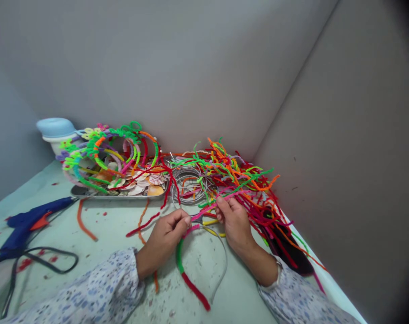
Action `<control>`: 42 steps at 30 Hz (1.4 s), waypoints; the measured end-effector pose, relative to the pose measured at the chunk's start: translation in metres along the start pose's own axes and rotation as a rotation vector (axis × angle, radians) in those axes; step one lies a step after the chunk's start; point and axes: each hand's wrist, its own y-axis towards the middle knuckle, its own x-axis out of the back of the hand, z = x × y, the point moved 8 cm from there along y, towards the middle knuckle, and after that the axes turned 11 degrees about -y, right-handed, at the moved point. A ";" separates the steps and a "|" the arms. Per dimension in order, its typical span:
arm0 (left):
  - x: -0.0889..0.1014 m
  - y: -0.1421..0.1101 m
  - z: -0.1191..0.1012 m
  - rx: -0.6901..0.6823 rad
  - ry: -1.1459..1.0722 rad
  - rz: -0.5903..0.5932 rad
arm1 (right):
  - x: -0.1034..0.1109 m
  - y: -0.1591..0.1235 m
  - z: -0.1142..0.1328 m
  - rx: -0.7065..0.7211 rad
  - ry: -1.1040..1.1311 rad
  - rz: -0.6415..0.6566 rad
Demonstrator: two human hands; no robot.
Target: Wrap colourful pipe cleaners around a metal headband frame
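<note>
The headband (180, 258) is in the lower centre of the frame, above the table (113, 229), with red, green and pink covering on its left side and bare metal on its right. Both forearms angle inward from the lower corners, wrists slightly bent. The left hand (167, 236), palm down, pinches the pink stem (205, 212) near the band's top; whether it grips the band too, I cannot tell. The right hand (236, 225) pinches the stem farther up. This looks like mid-winding; another turn would call for steady tension.
</note>
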 end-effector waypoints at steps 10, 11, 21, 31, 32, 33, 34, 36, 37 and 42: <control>-0.001 -0.003 -0.012 -0.077 0.085 -0.004 | 0.001 -0.001 -0.004 -0.042 0.101 -0.048; -0.002 -0.004 -0.014 -0.096 0.102 -0.003 | 0.001 -0.001 -0.004 -0.056 0.109 -0.055; 0.001 -0.003 0.000 -0.026 -0.057 -0.032 | -0.010 0.001 -0.001 -0.081 0.226 0.112; 0.000 -0.001 0.006 0.011 -0.016 0.010 | -0.006 0.002 -0.003 -0.065 0.240 0.067; 0.000 -0.001 0.004 -0.005 0.017 0.018 | -0.005 0.002 -0.004 -0.068 0.239 0.053; -0.001 -0.001 0.002 -0.024 0.050 0.024 | -0.004 0.002 -0.004 -0.069 0.239 0.042; -0.002 -0.002 -0.001 -0.045 0.080 0.030 | -0.004 0.001 -0.004 -0.068 0.242 0.033; -0.003 -0.003 -0.007 -0.094 0.136 0.037 | -0.004 0.001 -0.004 -0.065 0.248 0.019; -0.004 -0.004 -0.009 -0.120 0.163 0.037 | -0.004 0.000 -0.003 -0.066 0.252 0.011; -0.004 -0.005 -0.013 -0.165 0.217 0.012 | -0.004 0.002 -0.006 -0.130 0.297 -0.001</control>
